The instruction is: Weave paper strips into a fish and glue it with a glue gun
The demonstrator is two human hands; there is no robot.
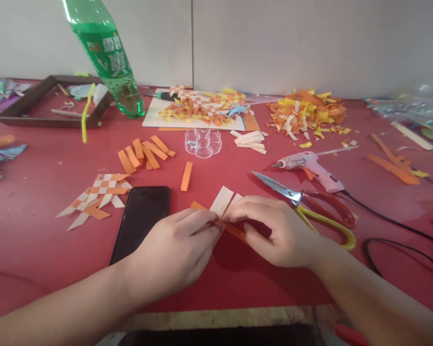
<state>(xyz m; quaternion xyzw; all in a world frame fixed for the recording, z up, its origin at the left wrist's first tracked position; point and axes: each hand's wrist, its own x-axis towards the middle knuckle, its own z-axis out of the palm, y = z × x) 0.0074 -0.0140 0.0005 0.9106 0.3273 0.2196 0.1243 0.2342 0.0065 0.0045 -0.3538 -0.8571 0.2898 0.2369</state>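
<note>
Near the table's front, both my hands meet over a few paper strips. My left hand (178, 240) is closed, its fingertips pinching the strips where they cross. Opposite it, my right hand (277, 230) is closed too, thumb and fingers bent around the same bundle. Two white paper strips (221, 202) point away from me between the hands, and an orange paper strip (237, 232) runs crosswise under my fingers. The crossing itself is hidden by fingertips. One loose orange strip (186, 176) lies just beyond. Left of them are woven orange-and-white paper fish (97, 194).
A black phone (142, 216) lies beside my left hand. Scissors (296, 197) and a pink glue gun (312, 168) with its cable lie right. Behind are a clear compartment dish (203, 143), paper scraps (306, 113), a dark frame (50, 121) and a green bottle (106, 60).
</note>
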